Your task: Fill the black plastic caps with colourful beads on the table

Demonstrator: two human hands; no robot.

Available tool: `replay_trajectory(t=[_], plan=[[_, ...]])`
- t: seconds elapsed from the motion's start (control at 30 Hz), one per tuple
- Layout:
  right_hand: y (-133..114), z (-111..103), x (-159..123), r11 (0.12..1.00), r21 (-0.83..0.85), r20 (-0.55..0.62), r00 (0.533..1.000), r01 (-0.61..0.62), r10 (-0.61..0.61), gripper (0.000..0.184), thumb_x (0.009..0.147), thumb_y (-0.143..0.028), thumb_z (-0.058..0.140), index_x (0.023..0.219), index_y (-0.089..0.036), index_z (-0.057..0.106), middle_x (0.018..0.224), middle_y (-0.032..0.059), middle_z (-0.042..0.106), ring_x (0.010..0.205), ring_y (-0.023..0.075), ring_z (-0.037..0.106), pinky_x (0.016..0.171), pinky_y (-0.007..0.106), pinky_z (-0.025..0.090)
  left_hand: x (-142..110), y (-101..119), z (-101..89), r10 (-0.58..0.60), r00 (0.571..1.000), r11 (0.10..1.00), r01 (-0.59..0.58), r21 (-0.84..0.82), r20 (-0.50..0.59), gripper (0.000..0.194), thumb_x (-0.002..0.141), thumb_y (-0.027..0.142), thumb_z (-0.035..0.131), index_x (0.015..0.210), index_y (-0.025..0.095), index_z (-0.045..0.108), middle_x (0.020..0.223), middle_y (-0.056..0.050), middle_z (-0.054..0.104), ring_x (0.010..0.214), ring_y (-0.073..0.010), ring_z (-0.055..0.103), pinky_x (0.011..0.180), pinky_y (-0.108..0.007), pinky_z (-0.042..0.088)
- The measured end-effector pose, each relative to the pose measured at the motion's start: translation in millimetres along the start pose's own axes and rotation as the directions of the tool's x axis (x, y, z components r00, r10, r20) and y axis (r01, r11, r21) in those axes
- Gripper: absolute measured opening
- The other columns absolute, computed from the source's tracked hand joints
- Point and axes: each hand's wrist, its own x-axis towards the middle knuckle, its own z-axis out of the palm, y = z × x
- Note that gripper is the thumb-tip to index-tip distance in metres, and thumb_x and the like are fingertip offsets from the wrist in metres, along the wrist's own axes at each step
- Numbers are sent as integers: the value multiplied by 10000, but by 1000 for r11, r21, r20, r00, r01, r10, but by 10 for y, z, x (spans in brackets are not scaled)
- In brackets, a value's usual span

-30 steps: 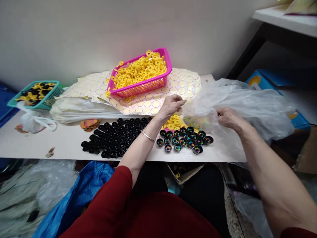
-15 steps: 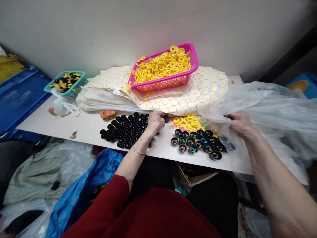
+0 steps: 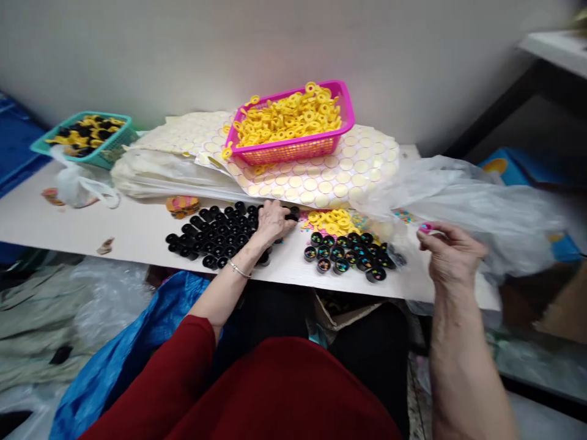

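Observation:
My left hand (image 3: 274, 221) reaches over the right end of a cluster of small black cups (image 3: 220, 238). Its fingers are apart, and the fingertips are partly lost among the dark cups. Raised at the right, my right hand (image 3: 452, 250) pinches a small pink cup (image 3: 425, 228) with blue bits showing in it. Between the hands stands a group of black cups holding coloured bits (image 3: 340, 265). Behind that group lies a pile of yellow rings (image 3: 332, 221), with small pink pieces around it.
A pink basket (image 3: 293, 150) full of yellow parts stands on sheets of round stickers (image 3: 367, 165). Clear plastic (image 3: 486, 201) covers the right side, beside loose coloured bits (image 3: 404, 216). A teal basket (image 3: 110, 150) and an orange bundle (image 3: 182, 206) are at the left.
My right hand has come out from the clear plastic, and the pink cup now shows in its fingers. My left hand's fingers have spread over the black cups. The view has shifted right.

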Motion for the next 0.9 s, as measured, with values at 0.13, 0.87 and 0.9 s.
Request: replay_trajectory(t=[0.13,0.87,0.9], plan=[[-149,-54,-228,996,78,-52,998,-38,42,344,380,-272,869,643,-143,688,557,8,626,455,94,496,437,260,364,64,-51,40,0,1000,999,0,-44,3,247,867,356,632,1031,265,793,1097,-82,643,1095,-296,504,914,-398,430],[-338,90,-1414,999,37,289,957,31,-40,209,681,-295,841,859,-210,773,785,12,720,631,111,597,533,239,487,-368,236,28,234,969,797,-236,-556,-77,299,621,173,659,918,174,623,888,-16,617,867,-197,556,793,-327,471],[-343,102,-1447,998,22,323,944,57,-61,194,704,-298,829,870,-216,772,812,14,720,664,116,609,562,244,497,-491,305,61,265,964,713,-222,-665,-37,308,619,189,653,924,176,613,834,9,598,797,-169,542,741,-298,465]])
